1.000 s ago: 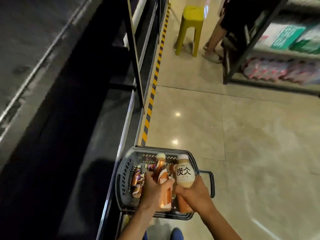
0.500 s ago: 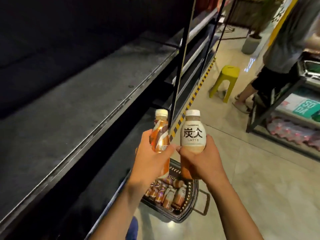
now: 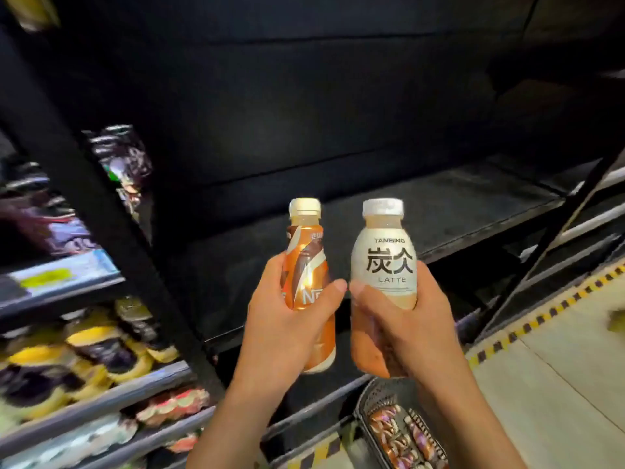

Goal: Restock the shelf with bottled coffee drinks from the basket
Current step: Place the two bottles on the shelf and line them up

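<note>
My left hand [image 3: 284,330] grips an orange and brown coffee bottle [image 3: 306,262] with a cream cap, held upright. Beside it my right hand [image 3: 406,330] grips a white latte bottle [image 3: 384,258] with black characters on its label, also upright. Both bottles are raised in front of a dark bare shelf board [image 3: 439,204] at about its front edge. The grey basket [image 3: 367,401] sits on the floor at the bottom, with several more bottles [image 3: 399,438] lying in it.
A black upright post [image 3: 111,231] separates this bay from stocked shelves of snack packs [image 3: 84,353] on the left. Another slanted post [image 3: 554,238] stands at the right. Yellow and black tape [image 3: 527,326] edges the tiled floor [image 3: 558,384].
Both hands have lifted the two bottles out of the basket and up toward the bare shelf. My view has swung left from the aisle to face the shelving.
</note>
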### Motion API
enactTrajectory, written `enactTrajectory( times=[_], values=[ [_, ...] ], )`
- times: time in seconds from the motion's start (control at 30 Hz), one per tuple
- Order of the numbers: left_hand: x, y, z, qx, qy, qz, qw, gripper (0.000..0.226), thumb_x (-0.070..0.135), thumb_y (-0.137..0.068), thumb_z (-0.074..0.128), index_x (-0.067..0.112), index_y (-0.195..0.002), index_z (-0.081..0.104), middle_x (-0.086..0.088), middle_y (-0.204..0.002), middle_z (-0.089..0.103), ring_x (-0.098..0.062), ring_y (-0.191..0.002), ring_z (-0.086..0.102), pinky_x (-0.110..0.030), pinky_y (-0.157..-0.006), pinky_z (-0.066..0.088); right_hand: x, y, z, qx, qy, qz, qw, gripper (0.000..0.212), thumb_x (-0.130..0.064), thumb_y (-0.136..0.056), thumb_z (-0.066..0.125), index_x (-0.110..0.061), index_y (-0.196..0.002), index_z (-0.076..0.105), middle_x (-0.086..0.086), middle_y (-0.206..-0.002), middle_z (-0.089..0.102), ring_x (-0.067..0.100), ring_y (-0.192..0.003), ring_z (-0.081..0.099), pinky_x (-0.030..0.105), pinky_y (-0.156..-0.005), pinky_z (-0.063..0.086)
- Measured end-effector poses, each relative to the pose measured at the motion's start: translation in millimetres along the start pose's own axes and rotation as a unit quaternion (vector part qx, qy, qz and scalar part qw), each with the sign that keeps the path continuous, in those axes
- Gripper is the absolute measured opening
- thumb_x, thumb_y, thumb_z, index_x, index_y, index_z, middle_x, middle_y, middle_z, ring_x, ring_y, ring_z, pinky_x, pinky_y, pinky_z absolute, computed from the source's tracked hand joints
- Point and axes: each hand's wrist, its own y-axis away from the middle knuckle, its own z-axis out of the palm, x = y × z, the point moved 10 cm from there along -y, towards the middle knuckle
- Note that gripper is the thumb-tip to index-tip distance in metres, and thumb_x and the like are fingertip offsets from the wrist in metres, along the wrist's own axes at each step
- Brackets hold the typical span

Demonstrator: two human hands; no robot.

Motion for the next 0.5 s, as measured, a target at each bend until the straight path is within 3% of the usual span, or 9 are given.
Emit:
enactTrajectory(
  times=[0.1, 0.27, 0.37, 0.5],
  values=[
    [11, 20, -78, 0.062, -0.005, 0.013, 0.998, 0.036, 0.036, -0.076, 0.079, 0.036, -0.107, 0.059, 0.017, -0.086, 0.068, 0.000, -0.076, 0.066, -0.014, -0.065, 0.048, -27, 20, 70, -0.065, -0.028, -0.016, 0.997, 0.041, -0.035, -0.070, 0.085, -0.024, -0.100, 0.059, -0.007, -0.071, 0.070, 0.004, -0.053, 0.061, 0.017, -0.048, 0.046],
    [15, 66, -215, 0.163, -0.004, 0.018, 0.986, 0.040, 0.037, -0.074, 0.080, 0.037, -0.108, 0.060, 0.013, -0.087, 0.071, -0.004, -0.077, 0.069, -0.022, -0.069, 0.052, -57, 77, 187, -0.146, -0.031, -0.043, 0.988, 0.047, -0.043, -0.061, 0.078, -0.030, -0.103, 0.061, -0.006, -0.088, 0.074, 0.008, -0.073, 0.071, 0.023, -0.059, 0.051],
    [18, 96, -295, 0.209, -0.019, 0.036, 0.977, 0.035, 0.035, -0.075, 0.081, 0.033, -0.103, 0.060, 0.009, -0.084, 0.070, -0.009, -0.076, 0.068, -0.027, -0.070, 0.055, -67, 121, 255, -0.181, -0.037, -0.046, 0.982, 0.043, -0.038, -0.068, 0.088, -0.031, -0.100, 0.061, -0.010, -0.087, 0.073, 0.008, -0.074, 0.070, 0.023, -0.059, 0.051],
    [17, 128, -386, 0.238, -0.035, 0.045, 0.970, 0.034, 0.036, -0.074, 0.081, 0.035, -0.102, 0.060, 0.007, -0.084, 0.070, -0.012, -0.077, 0.068, -0.031, -0.073, 0.056, -72, 177, 336, -0.218, -0.042, -0.043, 0.974, 0.036, -0.034, -0.070, 0.081, -0.033, -0.100, 0.061, -0.014, -0.087, 0.072, 0.004, -0.074, 0.069, 0.025, -0.062, 0.051]
  ],
)
